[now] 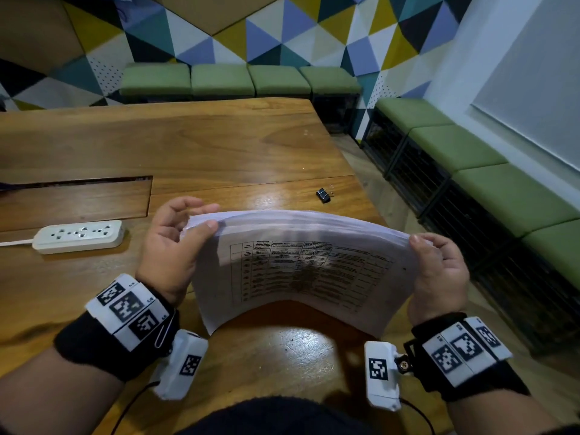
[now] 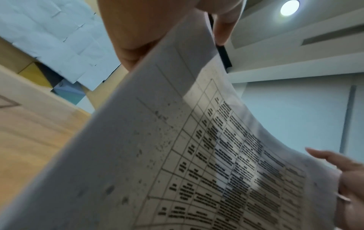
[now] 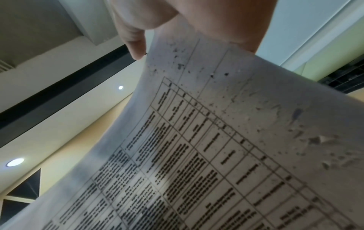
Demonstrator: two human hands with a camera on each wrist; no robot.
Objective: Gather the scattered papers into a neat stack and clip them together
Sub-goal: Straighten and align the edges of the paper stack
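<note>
A thin sheaf of papers (image 1: 301, 265), printed with a table, is arching above the glossy wooden table (image 1: 194, 152). The left hand (image 1: 172, 246) and right hand (image 1: 439, 271) are pinching its side edges; sheet count is unclear. A black binder clip (image 1: 323, 194) is lying beyond.

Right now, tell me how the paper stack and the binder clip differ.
The paper stack is held up, bowed, by the left hand and right hand; the binder clip lies untouched on the table. The stack is white and large; the clip is black and small.
</note>
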